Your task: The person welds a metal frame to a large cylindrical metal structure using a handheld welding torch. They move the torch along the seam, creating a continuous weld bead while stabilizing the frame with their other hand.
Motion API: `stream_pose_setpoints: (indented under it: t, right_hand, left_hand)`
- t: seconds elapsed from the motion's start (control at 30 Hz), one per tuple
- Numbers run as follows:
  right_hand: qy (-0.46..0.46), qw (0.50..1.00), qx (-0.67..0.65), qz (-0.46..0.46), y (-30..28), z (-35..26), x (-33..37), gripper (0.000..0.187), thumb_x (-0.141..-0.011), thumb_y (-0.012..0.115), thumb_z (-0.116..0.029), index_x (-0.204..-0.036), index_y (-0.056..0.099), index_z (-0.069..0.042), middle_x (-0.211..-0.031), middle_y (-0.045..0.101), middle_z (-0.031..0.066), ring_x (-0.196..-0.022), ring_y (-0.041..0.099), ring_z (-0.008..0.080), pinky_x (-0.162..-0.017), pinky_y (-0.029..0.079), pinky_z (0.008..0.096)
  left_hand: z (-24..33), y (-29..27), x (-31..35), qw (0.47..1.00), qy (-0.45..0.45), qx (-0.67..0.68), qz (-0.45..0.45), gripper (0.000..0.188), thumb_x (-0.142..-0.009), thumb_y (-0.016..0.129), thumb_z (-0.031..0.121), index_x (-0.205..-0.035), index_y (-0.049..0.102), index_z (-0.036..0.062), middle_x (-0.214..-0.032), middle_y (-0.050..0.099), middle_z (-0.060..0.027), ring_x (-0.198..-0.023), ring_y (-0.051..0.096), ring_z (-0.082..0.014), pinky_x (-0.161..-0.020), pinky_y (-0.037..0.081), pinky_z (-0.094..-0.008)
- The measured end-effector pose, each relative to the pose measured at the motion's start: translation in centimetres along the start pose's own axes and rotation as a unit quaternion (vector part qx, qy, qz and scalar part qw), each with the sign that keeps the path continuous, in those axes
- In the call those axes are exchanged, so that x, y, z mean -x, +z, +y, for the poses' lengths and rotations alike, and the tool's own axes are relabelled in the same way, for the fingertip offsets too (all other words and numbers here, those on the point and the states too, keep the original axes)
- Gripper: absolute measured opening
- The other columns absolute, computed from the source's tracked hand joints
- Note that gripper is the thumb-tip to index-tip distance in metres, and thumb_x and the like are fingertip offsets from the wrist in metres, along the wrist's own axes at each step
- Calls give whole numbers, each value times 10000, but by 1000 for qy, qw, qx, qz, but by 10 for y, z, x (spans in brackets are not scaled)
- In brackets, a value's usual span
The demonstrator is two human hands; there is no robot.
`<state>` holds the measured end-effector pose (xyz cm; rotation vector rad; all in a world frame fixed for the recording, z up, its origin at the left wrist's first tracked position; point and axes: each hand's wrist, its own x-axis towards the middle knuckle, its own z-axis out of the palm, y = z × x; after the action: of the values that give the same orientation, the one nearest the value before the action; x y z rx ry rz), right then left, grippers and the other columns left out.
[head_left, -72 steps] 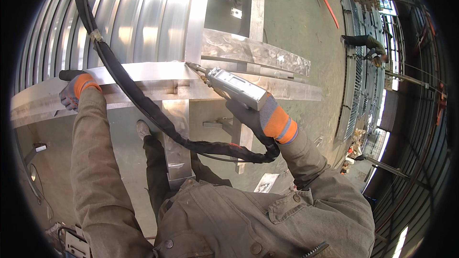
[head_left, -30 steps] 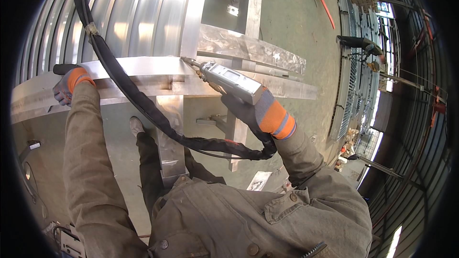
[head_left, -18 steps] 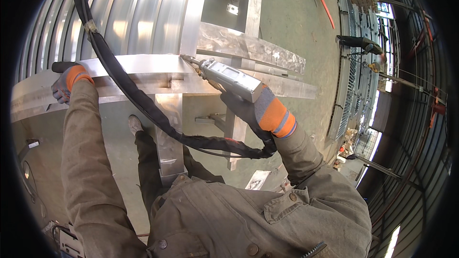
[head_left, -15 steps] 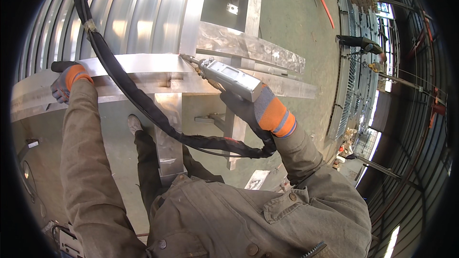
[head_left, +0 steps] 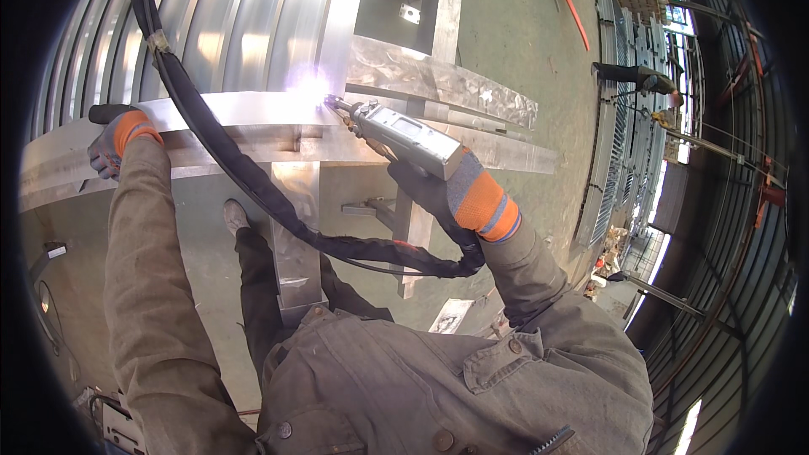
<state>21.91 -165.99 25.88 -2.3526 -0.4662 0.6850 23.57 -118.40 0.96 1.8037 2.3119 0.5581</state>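
Note:
My right hand (head_left: 468, 198), in an orange and grey glove, is closed round the grip of a silver handheld welding gun (head_left: 409, 136). The gun's nozzle points left, and a bright violet-white glow burns at its tip. That glow sits where the ribbed metal panel (head_left: 227, 34) meets the flat metal edge strip (head_left: 253, 109), hiding the joint. At the strip's left end my gloved left hand (head_left: 118, 141) grips the edge, its fingers curled over the near side. A thick black sleeved cable (head_left: 227, 156) hangs across the strip and loops toward the gun.
Metal support beams (head_left: 295, 202) stand beneath the panel, close to my legs. Another metal bar (head_left: 442, 84) reaches out to the right. Beyond it, a person (head_left: 645, 77) is beside stacked metal sections (head_left: 628, 126). An orange-red bar (head_left: 575, 18) lies on the floor.
A bright glow has appeared at the nozzle tip where there was none. The gun tip has shifted very slightly right; my left hand stays in place.

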Motion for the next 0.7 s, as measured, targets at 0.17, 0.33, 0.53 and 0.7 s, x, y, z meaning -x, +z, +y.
stream_pose_setpoints:
  t: [0.17, 0.33, 0.53, 0.7]
  right_hand:
    - [1, 1000, -4, 8, 1, 3, 3, 430, -1048, 752, -202, -1446, 713, -47, -1140, 821, 173, -987, 797, 253, -884, 616, 381]
    - [1, 1000, 3, 15, 3, 5, 3, 417, -1050, 746, -201, -1437, 719, -48, -1087, 819, 163, -925, 783, 235, -853, 615, 377]
    - [30, 999, -21, -3, 0, 3, 7, 447, -1052, 744, -210, -1469, 707, -55, -1063, 818, 162, -873, 776, 228, -823, 616, 382]
    - [9, 1000, -2, -1, -1, 2, 7, 450, -1053, 742, -210, -1475, 702, -57, -1065, 821, 168, -869, 780, 235, -821, 618, 386]
  left_hand:
    - [-5, 51, -23, 993, -59, -83, 65, 613, -973, 703, 489, -1375, 595, 38, -1356, 620, -146, -1246, 639, -318, -1012, 577, -474]
    - [-19, 93, -51, 990, -76, -116, 31, 594, -892, 825, 402, -1358, 593, 115, -1365, 573, -75, -1251, 597, -246, -1008, 560, -419]
    - [-19, 95, -53, 991, -68, -112, 37, 598, -890, 825, 404, -1358, 593, 112, -1367, 573, -77, -1250, 596, -246, -1013, 556, -418]
    - [-19, 95, -54, 991, -65, -114, 37, 602, -888, 825, 406, -1359, 593, 110, -1368, 573, -78, -1250, 595, -246, -1017, 552, -417]
